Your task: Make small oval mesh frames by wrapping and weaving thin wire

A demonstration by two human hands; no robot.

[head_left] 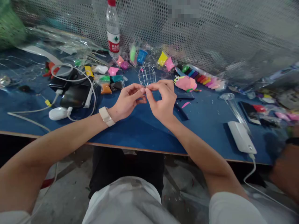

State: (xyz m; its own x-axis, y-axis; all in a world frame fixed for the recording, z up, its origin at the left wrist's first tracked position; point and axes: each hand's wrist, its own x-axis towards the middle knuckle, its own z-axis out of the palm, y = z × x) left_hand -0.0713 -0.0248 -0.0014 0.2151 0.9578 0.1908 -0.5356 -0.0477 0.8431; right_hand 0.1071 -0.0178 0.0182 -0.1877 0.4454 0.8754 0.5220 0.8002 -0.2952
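Observation:
A round wire frame (147,75) with crossing wires stands just beyond my fingertips, over the blue table. My left hand (129,102), with a light band on its wrist, pinches at the frame's near end. Thumb and finger of my right hand (163,98) are pressed together at the same spot, and the two hands' tips meet. What lies between the fingertips is too small to make out. To the right of the frame sits a pink clay figure (185,83) with a green and yellow head. Dark strips (181,111) lie beside my right hand.
Clay packets (113,71) and a water bottle (113,31) stand along the mesh at the back. Power banks (76,93) and looping cables are on the left. A white device (241,137) and a phone (249,112) lie right, near another person's arm (286,168).

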